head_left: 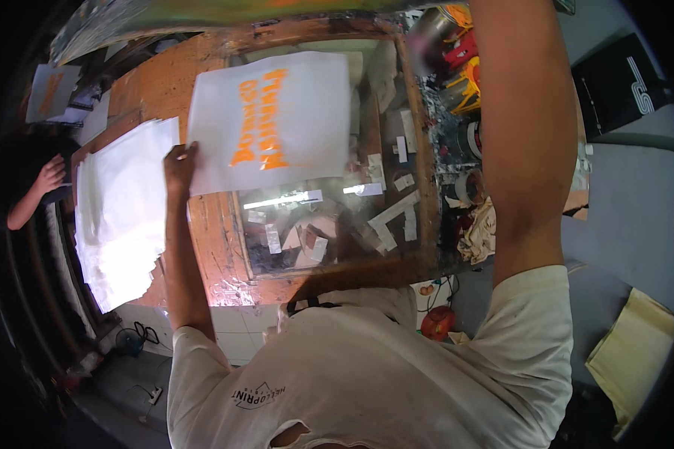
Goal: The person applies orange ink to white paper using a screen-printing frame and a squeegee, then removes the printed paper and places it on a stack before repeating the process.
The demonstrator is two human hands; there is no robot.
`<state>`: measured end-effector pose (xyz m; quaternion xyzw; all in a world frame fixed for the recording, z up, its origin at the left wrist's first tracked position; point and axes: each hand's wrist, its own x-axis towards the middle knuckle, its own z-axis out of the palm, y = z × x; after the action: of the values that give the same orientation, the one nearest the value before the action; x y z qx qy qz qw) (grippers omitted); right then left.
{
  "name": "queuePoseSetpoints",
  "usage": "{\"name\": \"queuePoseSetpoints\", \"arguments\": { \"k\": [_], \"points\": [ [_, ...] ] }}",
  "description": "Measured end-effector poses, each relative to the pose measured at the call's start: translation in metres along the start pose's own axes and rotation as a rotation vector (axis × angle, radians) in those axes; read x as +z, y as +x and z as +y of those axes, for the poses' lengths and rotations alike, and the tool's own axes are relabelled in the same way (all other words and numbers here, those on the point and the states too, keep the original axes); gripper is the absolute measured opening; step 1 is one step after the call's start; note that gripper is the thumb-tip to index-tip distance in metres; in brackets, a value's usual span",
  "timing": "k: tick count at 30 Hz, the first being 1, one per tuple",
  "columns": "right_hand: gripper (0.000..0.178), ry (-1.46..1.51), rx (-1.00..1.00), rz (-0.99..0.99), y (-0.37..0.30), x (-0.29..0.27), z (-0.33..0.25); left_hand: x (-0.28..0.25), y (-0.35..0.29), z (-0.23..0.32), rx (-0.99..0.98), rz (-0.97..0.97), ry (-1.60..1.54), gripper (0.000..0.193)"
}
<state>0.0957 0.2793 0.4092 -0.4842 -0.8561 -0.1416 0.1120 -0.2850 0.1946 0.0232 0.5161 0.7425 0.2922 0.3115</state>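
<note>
A white translucent sheet [318,123] with smeared orange lettering lies over the glass panel [337,232] set in the wooden table. My left hand [180,166] pinches the sheet's left edge between thumb and fingers. Just left of that hand is a thick, uneven stack of white sheets [123,202]. My right arm [528,135] stretches up past the top of the picture, so its hand is out of sight. Across the upper edge hangs a raised panel [202,16], shiny and greenish, partly cut off; what holds it up cannot be seen.
Pale tape strips [393,217] mark the glass. Paint-stained tubs [468,187], a crumpled rag [478,236] and yellow-handled tools [468,86] crowd the table's right side. Another person's hand [50,173] is at the far left. Yellowish folded cloth [633,359] lies at lower right.
</note>
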Motion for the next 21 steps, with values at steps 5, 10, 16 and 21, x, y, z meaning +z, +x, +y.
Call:
{"name": "queuePoseSetpoints", "arguments": {
  "k": [5,10,16,21],
  "points": [
    [0.047,0.341,0.078,0.074,-0.018,0.001,0.008,-0.127,0.038,-0.087,0.24,0.669,0.616,0.047],
    [0.041,0.485,0.184,0.125,-0.025,0.012,-0.006,-0.097,-0.043,-0.132,0.233,0.712,0.505,0.06],
    [0.036,0.546,0.222,0.111,-0.029,0.009,-0.026,0.038,-0.201,-0.062,0.166,0.214,0.7,0.067],
    [0.032,0.567,0.245,0.105,-0.035,0.015,-0.022,-0.003,-0.195,-0.036,-0.114,-0.062,0.319,0.062]
  ]
}}
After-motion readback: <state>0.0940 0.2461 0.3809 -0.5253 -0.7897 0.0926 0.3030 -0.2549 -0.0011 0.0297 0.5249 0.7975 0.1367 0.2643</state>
